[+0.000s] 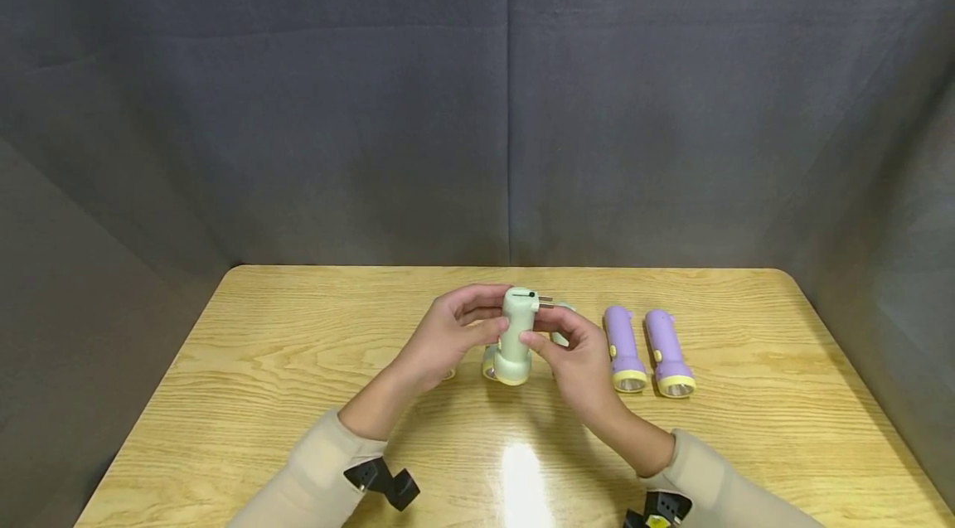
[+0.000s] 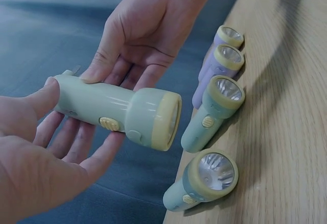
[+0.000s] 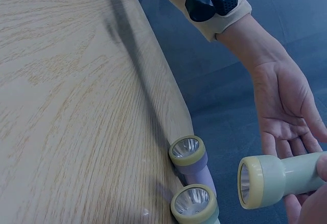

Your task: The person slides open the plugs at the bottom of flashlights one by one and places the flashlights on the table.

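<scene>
Flashlight (image 1: 515,350), pale green, is held above the counter (image 1: 298,329) by my left grip (image 1: 442,337) and my right grip (image 1: 580,352), both pinched to its width, so slipping thumbs could drop it onto the counter.

Left hand (image 2: 53,155) and right hand (image 2: 148,27) hold a green torch (image 2: 115,104); four other torches (image 2: 219,104) lie on the table (image 2: 288,127).
</scene>
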The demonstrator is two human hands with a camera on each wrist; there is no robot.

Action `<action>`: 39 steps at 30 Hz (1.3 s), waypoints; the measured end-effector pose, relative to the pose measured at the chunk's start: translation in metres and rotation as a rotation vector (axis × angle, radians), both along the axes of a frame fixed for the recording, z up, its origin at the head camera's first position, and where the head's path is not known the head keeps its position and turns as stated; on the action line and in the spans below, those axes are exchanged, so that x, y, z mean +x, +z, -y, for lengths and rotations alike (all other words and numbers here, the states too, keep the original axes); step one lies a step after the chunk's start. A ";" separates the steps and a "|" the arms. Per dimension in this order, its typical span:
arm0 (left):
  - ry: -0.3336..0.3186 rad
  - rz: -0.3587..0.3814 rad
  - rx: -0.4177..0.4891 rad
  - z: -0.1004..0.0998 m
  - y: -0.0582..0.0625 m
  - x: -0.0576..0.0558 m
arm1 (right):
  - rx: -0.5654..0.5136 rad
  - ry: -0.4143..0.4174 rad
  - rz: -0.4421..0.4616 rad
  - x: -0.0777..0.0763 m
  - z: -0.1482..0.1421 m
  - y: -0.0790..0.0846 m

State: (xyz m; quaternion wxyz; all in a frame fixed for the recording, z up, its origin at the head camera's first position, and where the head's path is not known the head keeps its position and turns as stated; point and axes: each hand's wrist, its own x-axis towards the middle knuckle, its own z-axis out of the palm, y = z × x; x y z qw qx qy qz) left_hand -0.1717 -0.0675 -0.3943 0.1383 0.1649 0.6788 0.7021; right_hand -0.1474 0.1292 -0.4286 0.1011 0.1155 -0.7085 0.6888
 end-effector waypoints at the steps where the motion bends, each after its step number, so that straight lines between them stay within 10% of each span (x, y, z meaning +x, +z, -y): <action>1: 0.005 -0.009 -0.010 0.000 -0.001 0.000 | 0.000 0.000 0.004 0.000 0.000 0.000; 39: 0.162 -0.068 -0.051 -0.008 -0.001 0.007 | -0.049 0.096 0.023 0.002 -0.002 0.002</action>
